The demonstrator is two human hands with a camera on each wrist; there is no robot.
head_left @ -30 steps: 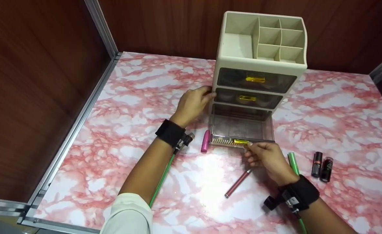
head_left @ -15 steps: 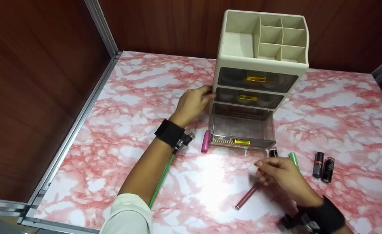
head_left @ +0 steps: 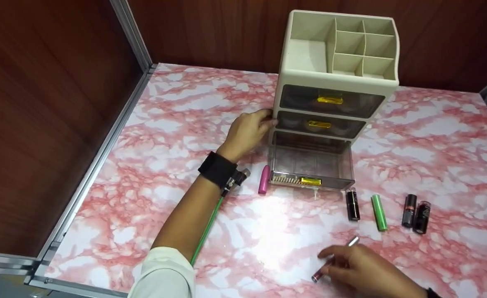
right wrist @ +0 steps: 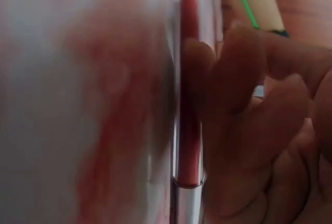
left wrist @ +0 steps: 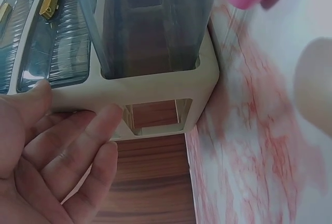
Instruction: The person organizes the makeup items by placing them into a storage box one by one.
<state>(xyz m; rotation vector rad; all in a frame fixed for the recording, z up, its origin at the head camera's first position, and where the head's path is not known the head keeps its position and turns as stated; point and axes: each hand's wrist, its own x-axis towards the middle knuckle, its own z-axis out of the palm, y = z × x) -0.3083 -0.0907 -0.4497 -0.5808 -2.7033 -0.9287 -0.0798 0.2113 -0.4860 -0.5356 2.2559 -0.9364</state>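
Note:
My left hand (head_left: pixel 247 134) holds the left front edge of a cream drawer organizer (head_left: pixel 338 80), thumb on the front frame and fingers along the side, as the left wrist view (left wrist: pixel 67 151) of that hand also shows. The organizer's clear bottom drawer (head_left: pixel 309 161) is pulled out; the two above it are closed. Low over the table, my right hand (head_left: pixel 359 265) pinches a slim dark-red lip gloss tube (head_left: pixel 317 275) with a silver end. In the right wrist view the fingers lie along the tube (right wrist: pixel 190 151) and partly cover it.
A pink tube (head_left: pixel 263 180) lies by the drawer's left front corner. To the right are a black lipstick tube (head_left: pixel 353 205), a green tube (head_left: pixel 379 213) and two more dark lipsticks (head_left: pixel 409 210). Wood panels (head_left: pixel 61 103) stand behind and to the left of the marbled table.
My right hand has left the bottom drawer's yellow handle and come down toward me onto the lip gloss tube, which has shifted right and nearer. The left hand has stayed on the organizer.

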